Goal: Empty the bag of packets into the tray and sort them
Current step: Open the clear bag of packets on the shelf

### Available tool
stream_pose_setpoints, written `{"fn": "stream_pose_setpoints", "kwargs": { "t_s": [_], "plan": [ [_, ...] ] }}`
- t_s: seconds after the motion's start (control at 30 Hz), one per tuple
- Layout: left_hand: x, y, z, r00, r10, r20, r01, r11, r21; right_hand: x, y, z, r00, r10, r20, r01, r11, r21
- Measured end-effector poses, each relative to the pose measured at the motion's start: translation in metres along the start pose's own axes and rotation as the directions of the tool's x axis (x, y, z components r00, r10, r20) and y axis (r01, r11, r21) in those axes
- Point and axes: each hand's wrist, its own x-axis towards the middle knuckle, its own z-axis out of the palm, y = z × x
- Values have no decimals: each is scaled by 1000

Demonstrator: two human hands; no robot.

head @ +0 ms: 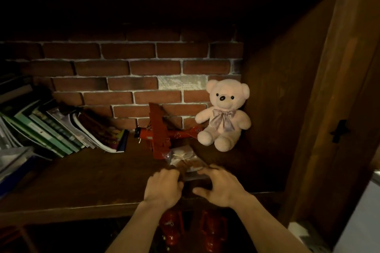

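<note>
Dim wooden shelf [86, 178] fronts a red brick back wall, with leaning green-spined books [51, 129], a red toy biplane [159, 135] and a pale plush teddy bear [223, 117] along the rear. Just in front of the biplane lies the crumpled clear plastic bag of brown and cream packets [186, 160], its long axis running away from the person. Both hands meet its near end: the left hand [163, 188] has its grip curled onto the left corner, while the right hand [221, 186] has its grip spread, fingertips touching the right edge. No tray is visible.
</note>
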Motion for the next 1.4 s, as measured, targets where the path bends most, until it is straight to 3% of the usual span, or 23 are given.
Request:
{"fn": "stream_pose_setpoints", "kwargs": {
  "t_s": [0.3,0.7,1.07,1.4],
  "plan": [
    [-20,-4,-34,966,146,-214,-177,975,-133,-18,-7,-28,987,-29,-158,20,998,-58],
    [-50,12,-123,856,165,-490,-228,971,-72,-48,-42,-124,913,-142,-383,139,990,-36],
    [-66,21,-183,774,145,-616,-243,967,-79,-74,-72,-196,843,-173,-510,186,982,-25],
    [-78,21,-181,780,184,-598,-268,962,-54,-91,-76,-198,851,-148,-504,137,989,-60]
  ]
}}
